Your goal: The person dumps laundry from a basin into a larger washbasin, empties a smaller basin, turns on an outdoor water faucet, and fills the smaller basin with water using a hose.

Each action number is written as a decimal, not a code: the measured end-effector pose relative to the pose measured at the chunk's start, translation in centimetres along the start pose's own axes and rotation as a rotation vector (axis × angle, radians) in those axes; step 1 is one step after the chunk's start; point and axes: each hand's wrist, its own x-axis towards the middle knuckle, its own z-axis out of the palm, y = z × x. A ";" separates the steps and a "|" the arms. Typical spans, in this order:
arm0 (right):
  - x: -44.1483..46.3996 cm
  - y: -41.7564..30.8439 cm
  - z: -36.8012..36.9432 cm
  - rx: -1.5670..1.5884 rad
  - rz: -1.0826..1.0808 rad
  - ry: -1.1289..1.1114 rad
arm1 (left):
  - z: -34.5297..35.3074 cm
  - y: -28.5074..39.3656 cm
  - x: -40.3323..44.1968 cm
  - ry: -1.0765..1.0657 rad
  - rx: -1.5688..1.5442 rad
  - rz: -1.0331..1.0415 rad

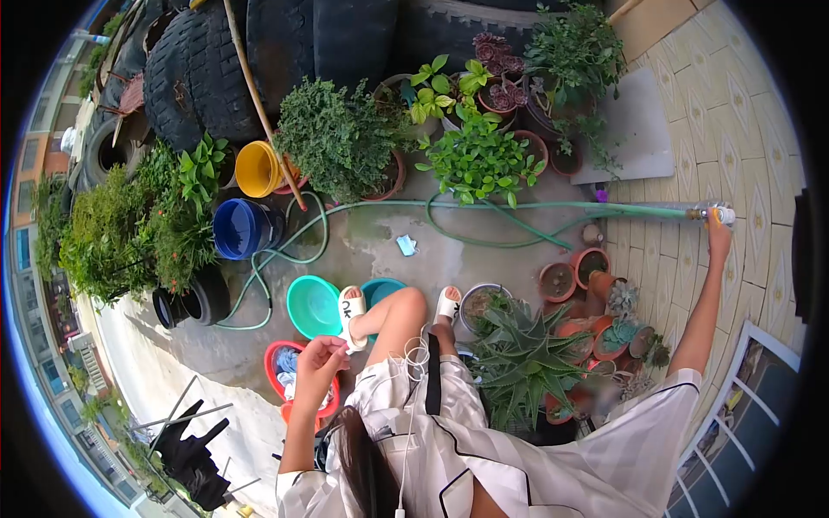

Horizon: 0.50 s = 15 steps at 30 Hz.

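Garden hose (pixel 622 209), green with a pale sheen, stretched almost straight from the tap (pixel 727 215) at the tiled wall (pixel 744 112) across the grey concrete floor (pixel 371 250). It looked thickest close to the wall, bowed into a wide, slack loop below the leafy potted plants (pixel 479 160), and crossed itself in a tighter loop beside the blue bucket (pixel 237 229). From there a thinner-looking length bent down and curved round near the black pot (pixel 205 295). The tap, pale at its outer end, joined the hose through a dull metallic fitting (pixel 698 213).

The right hand (pixel 718 230), at the end of an outstretched arm, grasped the tap. The left hand (pixel 319 360) was raised above the red basin (pixel 281 367), fingers curled and fingertips together; whether anything was pinched between them could not be told.
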 end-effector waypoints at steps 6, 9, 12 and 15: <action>0.9 0.5 0.3 -0.144 0.083 0.018 | 1.0 3.6 3.0 -0.081 0.066 0.082; 1.2 0.4 0.7 -0.157 0.128 0.022 | 0.7 5.7 5.3 -0.128 0.113 0.129; 2.5 1.2 1.9 -0.154 0.238 0.037 | -0.6 7.6 9.1 -0.182 0.109 0.164; 3.1 2.1 2.3 -0.137 0.358 0.018 | -2.6 8.9 14.6 -0.181 0.210 0.193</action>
